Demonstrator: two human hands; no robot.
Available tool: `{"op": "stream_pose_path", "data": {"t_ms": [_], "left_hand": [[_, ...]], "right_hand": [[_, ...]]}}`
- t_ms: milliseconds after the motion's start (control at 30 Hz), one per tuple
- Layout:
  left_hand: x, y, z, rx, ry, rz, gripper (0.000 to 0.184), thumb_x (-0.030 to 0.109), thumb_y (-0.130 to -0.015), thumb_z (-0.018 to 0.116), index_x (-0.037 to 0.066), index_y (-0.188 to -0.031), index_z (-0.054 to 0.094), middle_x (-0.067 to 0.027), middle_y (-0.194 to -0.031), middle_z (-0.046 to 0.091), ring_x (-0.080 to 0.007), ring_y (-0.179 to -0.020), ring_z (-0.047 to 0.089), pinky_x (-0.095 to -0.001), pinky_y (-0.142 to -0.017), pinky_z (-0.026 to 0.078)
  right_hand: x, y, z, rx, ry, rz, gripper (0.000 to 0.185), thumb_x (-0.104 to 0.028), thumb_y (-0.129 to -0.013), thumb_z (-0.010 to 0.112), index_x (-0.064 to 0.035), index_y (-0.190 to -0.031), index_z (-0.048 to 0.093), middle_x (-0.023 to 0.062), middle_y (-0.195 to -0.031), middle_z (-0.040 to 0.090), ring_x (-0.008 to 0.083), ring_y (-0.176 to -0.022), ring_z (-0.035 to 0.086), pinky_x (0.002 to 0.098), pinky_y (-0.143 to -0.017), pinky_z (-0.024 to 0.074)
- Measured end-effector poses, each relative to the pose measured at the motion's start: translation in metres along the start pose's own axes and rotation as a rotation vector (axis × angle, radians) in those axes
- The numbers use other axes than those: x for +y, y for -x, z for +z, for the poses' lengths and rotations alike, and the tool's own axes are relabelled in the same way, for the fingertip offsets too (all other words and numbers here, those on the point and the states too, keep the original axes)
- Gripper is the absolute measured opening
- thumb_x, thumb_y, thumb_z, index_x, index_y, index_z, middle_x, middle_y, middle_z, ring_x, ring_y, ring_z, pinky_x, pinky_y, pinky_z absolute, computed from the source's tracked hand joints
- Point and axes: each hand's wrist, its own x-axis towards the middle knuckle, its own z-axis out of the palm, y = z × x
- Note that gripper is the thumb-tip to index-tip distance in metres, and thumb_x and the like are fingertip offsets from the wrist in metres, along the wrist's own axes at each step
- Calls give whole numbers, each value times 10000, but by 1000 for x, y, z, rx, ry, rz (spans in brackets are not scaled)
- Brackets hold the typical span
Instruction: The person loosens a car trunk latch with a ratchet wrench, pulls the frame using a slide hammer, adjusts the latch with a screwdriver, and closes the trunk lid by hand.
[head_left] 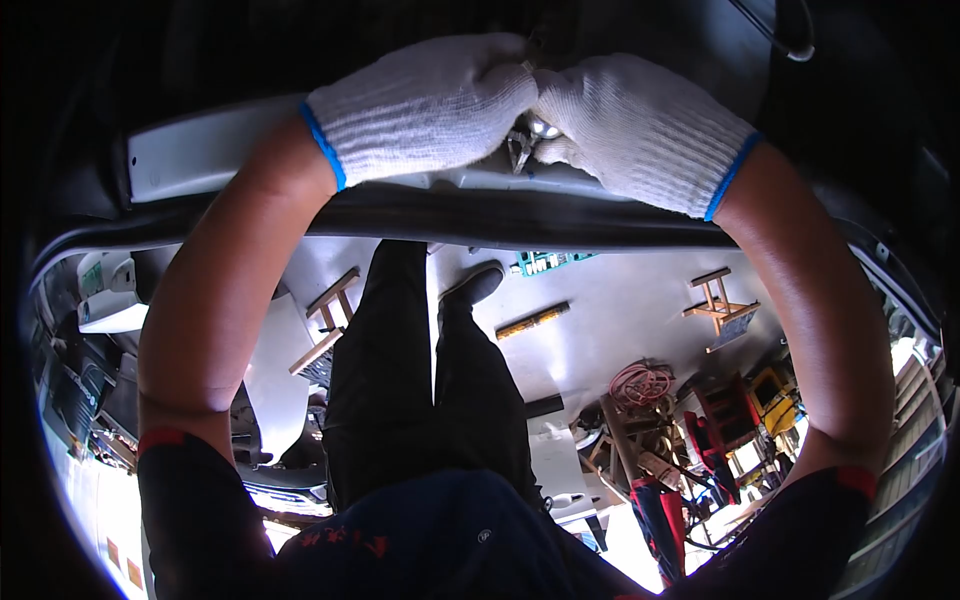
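Both hands wear white knit gloves with blue cuffs and meet at the top middle of the head view, over a metal panel edge. My left hand [430,108] is closed, its fingertips pressed against those of the other hand. My right hand [640,125] curls in from the opposite side, also closed. Just below and between them shows a small shiny metal fitting [519,150], partly covered by the fingers. What exactly the fingertips pinch is hidden by the gloves. Behind the hands lies the silver-grey panel [215,150], with a dark rubber seal [460,222] along its near edge.
Above the hands it is dark, with a thin cable [800,50] at upper right. On the floor stand a wooden stool [720,305], a yellow bar [532,320], a green case [550,262] and a coiled red hose [642,383]. Car panels and tools lie at both sides.
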Motion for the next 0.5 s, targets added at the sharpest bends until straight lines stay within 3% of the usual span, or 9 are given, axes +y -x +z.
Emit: {"op": "stream_pose_path", "data": {"t_ms": [67, 133, 233, 333, 367, 500], "left_hand": [[5, -1, -1, 46, -125, 111, 360, 107, -1022, 665, 71, -1376, 615, -188, -1416, 647, -322, -1169, 734, -376, -1019, 625], [-3, 1, 1, 199, -254, 336, 368, 135, -1035, 656, 78, -1394, 600, -195, -1417, 648, -342, -1186, 726, -393, -1036, 620], [5, -5, -3, -37, 145, -40, 466, 327, -1080, 615, 87, -1475, 562, -185, -1364, 685, -328, -1186, 731, -395, -1027, 608], [18, -5, -12, -61, 556, -261, 620, 488, -1083, 593, 78, -1542, 517, -177, -1312, 712, -290, -1180, 737, -388, -1028, 594], [16, -8, -14, -79, 601, -268, 724, 531, -1049, 644, 58, -1573, 486, -180, -1323, 705, -268, -1176, 734, -390, -1028, 589], [17, -14, -12, -95, 581, -274, 745, 552, -1053, 627, 46, -1579, 483, -184, -1326, 704, -265, -1165, 733, -385, -1017, 579]], "right_hand": [[-1, -2, -8, -69, 49, 32, 353, -267, -967, 761, -56, -1233, 665, 126, -892, 767, 286, -853, 773, 415, -796, 645], [1, 0, -10, -19, 33, 9, 380, -249, -962, 766, -42, -1263, 660, 134, -939, 770, 288, -890, 772, 425, -829, 642], [4, 7, -1, 164, -22, -35, 392, -212, -963, 761, -28, -1293, 657, 139, -1046, 771, 288, -953, 766, 432, -871, 635], [-1, 11, 11, 242, 65, -2, 373, -170, -972, 741, -27, -1305, 657, 130, -1133, 764, 285, -1005, 760, 420, -896, 632], [1, 12, 12, 281, 117, -32, 364, -153, -977, 730, -27, -1310, 655, 125, -1147, 762, 284, -1012, 759, 416, -901, 634], [6, 11, 18, 297, 120, -4, 305, -111, -991, 703, -44, -1288, 681, 120, -1124, 770, 279, -998, 762, 399, -930, 634]]}}
